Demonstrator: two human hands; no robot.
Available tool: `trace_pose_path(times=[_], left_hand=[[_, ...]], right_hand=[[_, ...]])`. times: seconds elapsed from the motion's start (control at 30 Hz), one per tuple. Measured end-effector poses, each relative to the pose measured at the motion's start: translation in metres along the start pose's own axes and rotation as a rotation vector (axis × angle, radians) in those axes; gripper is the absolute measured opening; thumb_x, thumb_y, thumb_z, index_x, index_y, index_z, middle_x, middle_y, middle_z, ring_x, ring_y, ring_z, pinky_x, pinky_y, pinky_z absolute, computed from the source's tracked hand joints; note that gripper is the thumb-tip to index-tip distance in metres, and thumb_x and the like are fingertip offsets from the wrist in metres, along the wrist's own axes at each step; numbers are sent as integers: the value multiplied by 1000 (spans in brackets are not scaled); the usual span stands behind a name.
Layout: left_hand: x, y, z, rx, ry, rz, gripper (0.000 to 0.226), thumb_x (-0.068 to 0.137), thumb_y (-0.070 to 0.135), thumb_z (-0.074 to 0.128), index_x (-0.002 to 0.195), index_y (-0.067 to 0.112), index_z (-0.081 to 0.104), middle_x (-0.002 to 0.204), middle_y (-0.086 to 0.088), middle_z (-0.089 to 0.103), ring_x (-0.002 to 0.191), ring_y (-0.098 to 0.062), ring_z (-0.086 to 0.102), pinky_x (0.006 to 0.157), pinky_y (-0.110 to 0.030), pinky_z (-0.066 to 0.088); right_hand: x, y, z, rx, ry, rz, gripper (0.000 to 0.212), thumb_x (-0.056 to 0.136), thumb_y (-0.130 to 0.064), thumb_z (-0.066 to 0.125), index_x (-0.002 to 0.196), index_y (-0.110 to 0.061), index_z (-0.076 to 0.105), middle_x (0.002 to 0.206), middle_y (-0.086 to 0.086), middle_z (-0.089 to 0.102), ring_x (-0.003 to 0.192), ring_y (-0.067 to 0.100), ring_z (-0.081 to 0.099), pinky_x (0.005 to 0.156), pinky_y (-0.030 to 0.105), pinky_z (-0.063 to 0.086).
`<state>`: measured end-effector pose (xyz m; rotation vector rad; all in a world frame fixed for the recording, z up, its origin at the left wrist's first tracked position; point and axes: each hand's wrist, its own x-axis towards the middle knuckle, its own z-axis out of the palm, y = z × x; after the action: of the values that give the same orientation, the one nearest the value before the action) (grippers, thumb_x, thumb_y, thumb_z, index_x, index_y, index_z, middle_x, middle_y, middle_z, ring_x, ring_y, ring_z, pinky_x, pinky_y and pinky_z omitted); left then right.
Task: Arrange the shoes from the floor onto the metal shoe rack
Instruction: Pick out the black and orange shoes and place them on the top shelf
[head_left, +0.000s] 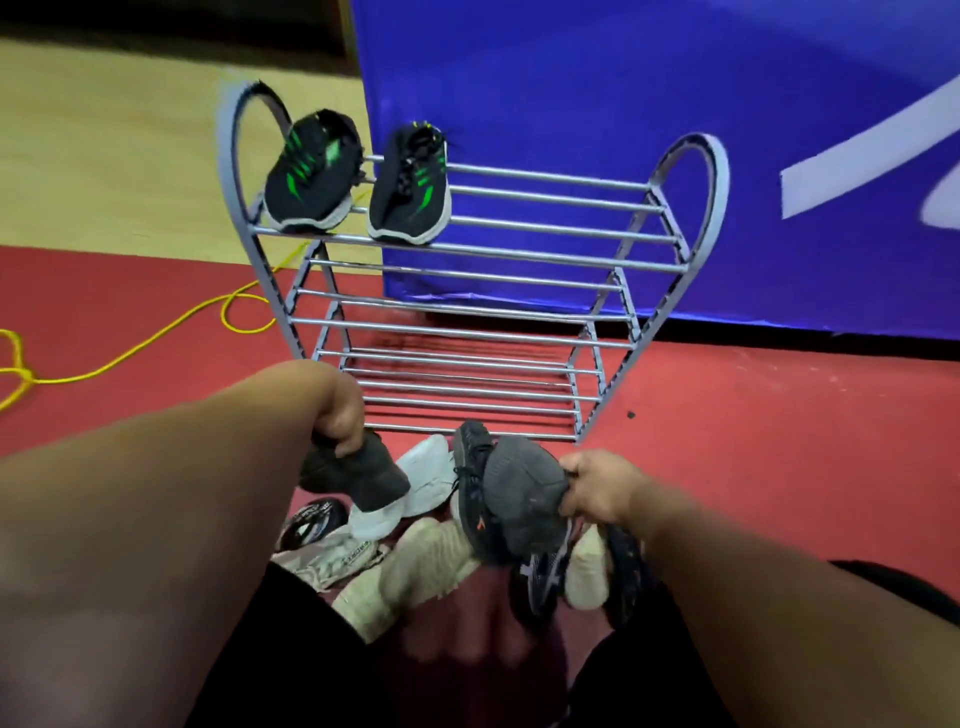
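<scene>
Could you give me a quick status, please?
Left hand grips dark grey white-soled shoe; right hand, another grey shoe. Black-and-green pair atop silver metal rack. Lower shelves bare.

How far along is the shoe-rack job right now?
Early. Done: one black-and-green pair sits on the top shelf of the rack. In hand: the left hand grips a dark grey shoe and the right hand grips a grey shoe. Left: the floor pile of white, beige and dark shoes; the lower shelves hold nothing.
</scene>
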<state>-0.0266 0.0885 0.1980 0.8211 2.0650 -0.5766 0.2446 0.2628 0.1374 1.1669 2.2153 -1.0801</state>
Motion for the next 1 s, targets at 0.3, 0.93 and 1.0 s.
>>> trace_pose_path(times=[0.3,0.93,1.0], left_hand=[[-35,1,-10,109,349,17,32,74,29,63,99,12,75,104,-11,70,84,-28,59,87,-36,55],[-43,53,1,-196,526,437,39,85,-11,48,91,15,77,157,-5,38,154,-12,9,111,-26,34],[-43,63,6,-214,481,494,45,84,-13,45,94,17,78,161,-7,33,155,-11,5,110,-20,30]], right_hand=[[-30,-24,-25,30,203,53,34,85,6,49,99,-20,65,72,14,69,50,30,66,52,34,56],[-57,16,-19,914,209,119,39,84,13,40,96,-19,58,97,13,64,76,28,65,62,39,59],[-51,21,-16,882,230,138,43,80,13,38,98,-21,59,95,14,64,75,29,62,65,40,54]])
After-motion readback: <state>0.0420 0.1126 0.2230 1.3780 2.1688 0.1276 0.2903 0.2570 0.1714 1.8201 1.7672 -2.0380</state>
